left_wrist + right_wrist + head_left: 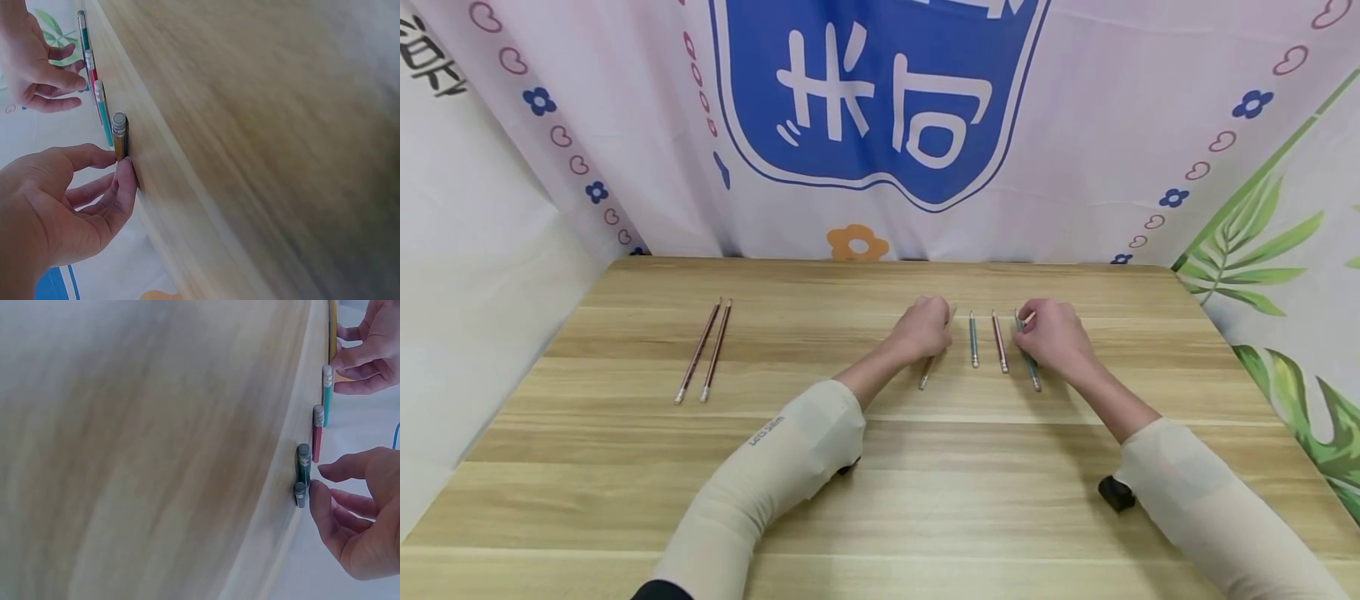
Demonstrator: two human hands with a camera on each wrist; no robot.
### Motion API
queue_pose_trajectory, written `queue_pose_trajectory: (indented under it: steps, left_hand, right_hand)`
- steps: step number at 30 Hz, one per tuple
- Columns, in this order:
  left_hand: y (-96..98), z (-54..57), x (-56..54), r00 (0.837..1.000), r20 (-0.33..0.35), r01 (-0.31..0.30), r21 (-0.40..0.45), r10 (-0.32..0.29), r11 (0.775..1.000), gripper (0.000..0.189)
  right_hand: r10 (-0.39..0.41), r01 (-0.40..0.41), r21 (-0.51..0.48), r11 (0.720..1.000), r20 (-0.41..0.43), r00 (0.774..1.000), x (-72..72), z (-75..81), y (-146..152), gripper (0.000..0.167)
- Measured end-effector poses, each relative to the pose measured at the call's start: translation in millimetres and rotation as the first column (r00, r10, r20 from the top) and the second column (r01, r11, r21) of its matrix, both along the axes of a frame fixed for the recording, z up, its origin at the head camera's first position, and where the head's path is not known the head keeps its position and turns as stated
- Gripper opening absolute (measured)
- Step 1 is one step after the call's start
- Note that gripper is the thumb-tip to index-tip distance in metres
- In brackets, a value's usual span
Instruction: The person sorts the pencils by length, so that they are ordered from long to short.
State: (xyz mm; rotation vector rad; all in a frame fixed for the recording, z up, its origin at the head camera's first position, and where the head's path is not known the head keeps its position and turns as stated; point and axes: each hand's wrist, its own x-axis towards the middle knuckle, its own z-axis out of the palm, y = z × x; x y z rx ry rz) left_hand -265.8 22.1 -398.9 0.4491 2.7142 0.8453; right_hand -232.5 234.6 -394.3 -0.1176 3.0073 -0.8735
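My left hand (922,327) pinches a yellow-brown pencil (119,140) between thumb and fingers; it slants on the table, eraser towards me. To its right lie a short teal pencil (973,340) and a red pencil (999,342). At the right end, my right hand (1052,333) has its thumb and index finger around a dark green pencil (304,459). Beside that pencil, in the right wrist view, shows the eraser end of another pencil (300,494); most of it is hidden by the fingers. A pale tip shows between those fingers in the head view.
Two dark red pencils (717,350) with white erasers lie side by side at the left of the wooden table (910,492). A printed curtain (662,167) hangs along the table's far edge. Both forearms wear pale sleeves (782,442).
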Motion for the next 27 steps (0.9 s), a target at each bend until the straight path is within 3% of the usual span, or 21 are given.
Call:
queue_pose_trajectory:
  steps: [22, 25, 27]
  left_hand:
    - [-11.1, -0.4, -0.4, 1.000, 0.007, 0.002, 0.002, -0.002, 1.000, 0.041]
    - [-12.7, 0.4, 0.0, 1.000, 0.013, -0.004, 0.006, 0.004, 1.000, 0.041]
    - [-13.5, 1.3, 0.4, 1.000, 0.017, -0.008, 0.010, 0.008, 1.000, 0.041]
  right_hand:
    - [0.004, -0.015, 0.076, 0.997, 0.133, 0.991, -9.6, 2.9, -11, 0.027]
    - [-0.003, -0.008, 0.072, 0.997, 0.157, 0.988, -10.7, 4.1, -12, 0.021]
    - [-0.002, -0.011, 0.076, 0.997, 0.171, 0.985, -11.8, 4.9, -13, 0.008]
